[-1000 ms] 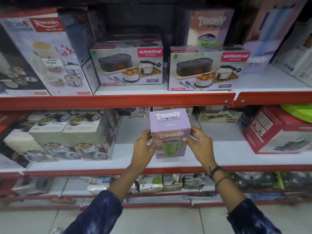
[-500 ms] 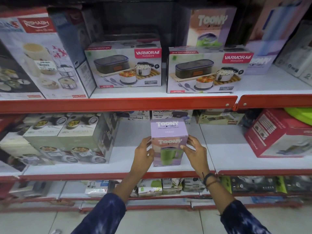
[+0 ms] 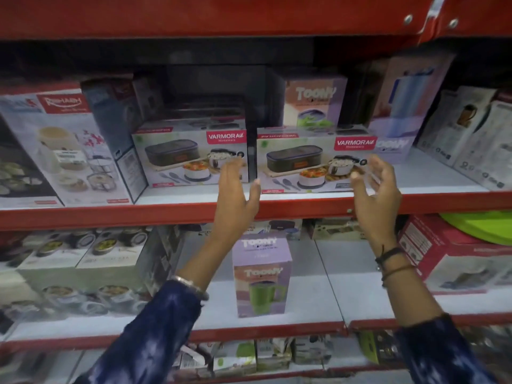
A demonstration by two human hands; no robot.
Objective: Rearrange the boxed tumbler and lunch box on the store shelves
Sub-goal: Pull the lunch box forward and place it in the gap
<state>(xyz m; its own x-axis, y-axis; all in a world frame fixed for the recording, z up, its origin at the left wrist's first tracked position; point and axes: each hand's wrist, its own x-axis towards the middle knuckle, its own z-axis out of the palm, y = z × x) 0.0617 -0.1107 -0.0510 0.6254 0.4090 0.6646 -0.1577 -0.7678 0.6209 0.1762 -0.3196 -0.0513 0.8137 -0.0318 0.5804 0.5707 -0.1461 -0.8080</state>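
The lilac Toony tumbler box (image 3: 261, 275) stands upright and alone on the middle shelf (image 3: 310, 309), with a green mug pictured on its front. Two Varmora lunch boxes sit side by side on the upper shelf, one to the left (image 3: 188, 153) and one to the right (image 3: 313, 159). My left hand (image 3: 235, 195) is raised, open and empty, in front of the gap between them. My right hand (image 3: 374, 192) is open too, at the right end of the right lunch box. Neither hand touches a box as far as I can tell.
A second Toony box (image 3: 315, 103) stands behind the right lunch box. A large Rishabh box (image 3: 63, 145) fills the upper shelf's left. Casserole-set boxes (image 3: 83, 273) sit left on the middle shelf, a red box (image 3: 454, 253) right. Red shelf lips run across.
Both hands have let go of the tumbler box, which now rests on the middle shelf. They have risen to the upper shelf, either side of the right lunch box. The view tilted up.
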